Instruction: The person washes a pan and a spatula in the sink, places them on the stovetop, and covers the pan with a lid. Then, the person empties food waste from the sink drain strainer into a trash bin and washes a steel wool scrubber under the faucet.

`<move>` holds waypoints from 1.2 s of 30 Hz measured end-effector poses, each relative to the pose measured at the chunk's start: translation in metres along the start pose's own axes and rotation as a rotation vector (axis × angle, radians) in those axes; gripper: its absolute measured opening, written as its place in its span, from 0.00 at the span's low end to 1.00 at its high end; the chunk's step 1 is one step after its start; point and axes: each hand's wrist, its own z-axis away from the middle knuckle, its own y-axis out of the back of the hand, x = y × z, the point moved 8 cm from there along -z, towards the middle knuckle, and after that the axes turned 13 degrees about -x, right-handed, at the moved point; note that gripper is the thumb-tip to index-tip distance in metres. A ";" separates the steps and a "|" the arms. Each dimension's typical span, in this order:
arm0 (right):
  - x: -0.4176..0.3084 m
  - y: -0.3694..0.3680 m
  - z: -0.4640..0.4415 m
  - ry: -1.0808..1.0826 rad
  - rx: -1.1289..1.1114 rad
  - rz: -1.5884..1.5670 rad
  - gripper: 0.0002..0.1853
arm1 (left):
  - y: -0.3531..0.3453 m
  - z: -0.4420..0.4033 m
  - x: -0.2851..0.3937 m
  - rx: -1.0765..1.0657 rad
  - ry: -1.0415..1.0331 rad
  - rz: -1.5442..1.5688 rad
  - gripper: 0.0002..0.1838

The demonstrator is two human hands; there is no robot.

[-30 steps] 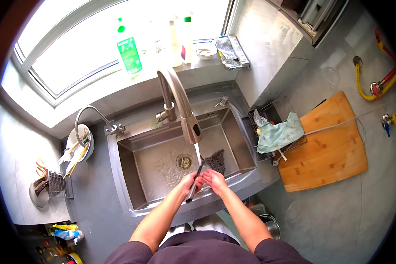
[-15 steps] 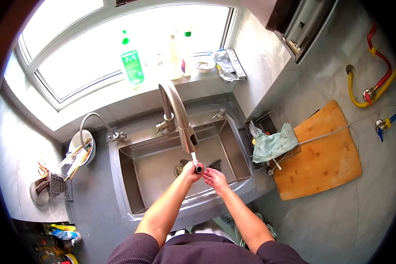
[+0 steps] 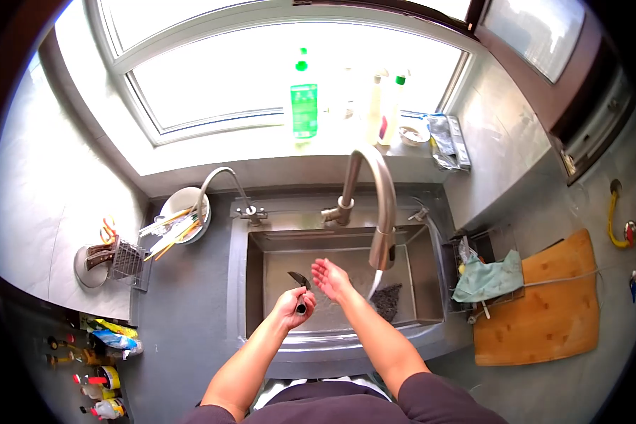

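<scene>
My left hand (image 3: pixel 293 309) is wrapped round the dark handle of a tool (image 3: pixel 299 279), whose curved dark blade points up and left over the sink. The round end of the handle faces me. Beside it, to the right, my right hand (image 3: pixel 330 280) is held palm up with its fingers spread, and nothing lies in it. Water runs from the faucet (image 3: pixel 382 247) just right of my right hand. A dark mesh scrubber (image 3: pixel 386 302) lies on the floor of the sink (image 3: pixel 346 332).
Left of the sink, a bowl (image 3: pixel 185 200) holds chopsticks and utensils near a wire rack (image 3: pixel 128 263). A green bottle (image 3: pixel 304 109) stands on the windowsill. At the right are a light green cloth (image 3: pixel 489 276) and a wooden cutting board (image 3: pixel 558 304).
The view has swung left, so the sink appears farther right. Both hands have moved left out of the water stream, and the tool's blade now shows above my left hand.
</scene>
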 end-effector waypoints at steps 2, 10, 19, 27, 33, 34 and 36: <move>-0.015 -0.021 -0.028 0.016 -0.016 -0.021 0.16 | 0.001 0.008 0.015 -0.037 -0.018 -0.001 0.10; -0.071 -0.057 -0.088 0.112 -0.177 -0.633 0.12 | -0.005 0.020 0.045 -0.091 -0.065 0.084 0.09; -0.078 -0.046 -0.017 0.105 -0.085 0.092 0.12 | -0.013 0.031 0.040 -0.106 -0.018 -0.041 0.11; 0.044 -0.040 0.073 -0.573 -0.204 0.522 0.22 | 0.023 0.033 -0.005 -0.098 -0.037 -0.301 0.14; 0.075 -0.011 0.054 -0.484 -0.159 0.537 0.15 | 0.024 0.050 -0.032 0.242 -0.262 -0.794 0.13; 0.073 -0.017 0.060 -0.515 -0.229 0.567 0.15 | 0.018 0.054 -0.036 0.264 -0.258 -0.869 0.12; 0.054 -0.050 0.077 -0.236 -0.318 0.602 0.14 | 0.004 0.071 -0.041 0.208 -0.382 -1.043 0.08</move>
